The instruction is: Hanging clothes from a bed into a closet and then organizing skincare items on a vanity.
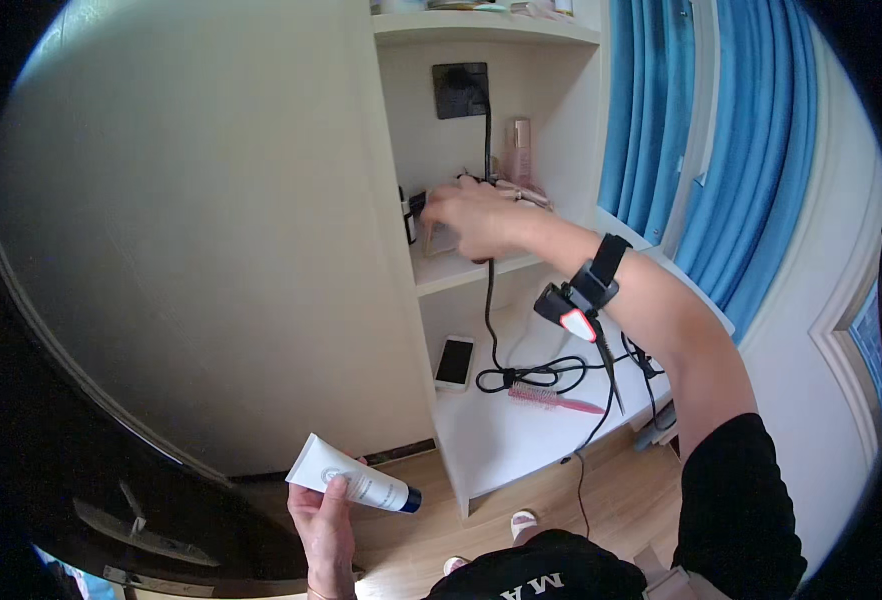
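My left hand point(322, 525) grips a white plastic squeeze tube point(358, 480) with a dark blue cap, low in the picture. The tube bears printing, and its cap points right. Higher up, my right hand point(471, 217) reaches into the middle shelf point(448, 281) of a cream cabinet. Its fingers curl down by a tan-edged item point(429, 238), and whether they hold it cannot be made out. Behind that hand are a pink bottle point(519, 150) and other small cosmetics, partly hidden. A white and black container point(408, 217) stands to its left.
On the white desktop point(486, 450) lie a phone point(455, 362), a coiled black cable point(538, 373) and a pink round hairbrush point(553, 400). The cable rises to a black wall socket point(460, 90). Blue curtains point(756, 165) hang at right; a large cabinet panel point(208, 247) fills the left.
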The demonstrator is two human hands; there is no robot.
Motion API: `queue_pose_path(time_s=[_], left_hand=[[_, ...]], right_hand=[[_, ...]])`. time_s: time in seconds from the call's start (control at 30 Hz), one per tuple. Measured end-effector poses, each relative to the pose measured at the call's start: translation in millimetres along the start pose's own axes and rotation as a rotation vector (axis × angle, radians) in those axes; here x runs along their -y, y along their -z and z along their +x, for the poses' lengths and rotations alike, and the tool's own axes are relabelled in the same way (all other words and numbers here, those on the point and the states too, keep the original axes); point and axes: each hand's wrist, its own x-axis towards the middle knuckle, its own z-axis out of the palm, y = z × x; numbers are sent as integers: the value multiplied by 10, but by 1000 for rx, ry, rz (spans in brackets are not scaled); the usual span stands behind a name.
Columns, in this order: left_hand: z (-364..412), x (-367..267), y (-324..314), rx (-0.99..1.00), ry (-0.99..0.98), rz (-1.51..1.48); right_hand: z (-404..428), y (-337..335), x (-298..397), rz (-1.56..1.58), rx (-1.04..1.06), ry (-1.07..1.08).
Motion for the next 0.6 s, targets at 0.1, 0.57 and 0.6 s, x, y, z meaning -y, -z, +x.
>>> queue_pose_path(time_s=[0.1,0.57,0.6], left_hand=[[0,42,11,12,-25,10],[39,243,76,-105,-256,-31],[36,238,59,-89,-267,-27]], right_hand=[[-10,-213,165,-241,2,127],[225,-158,558,1247,-585,79],[130,-130,576,1413,-552,32]])
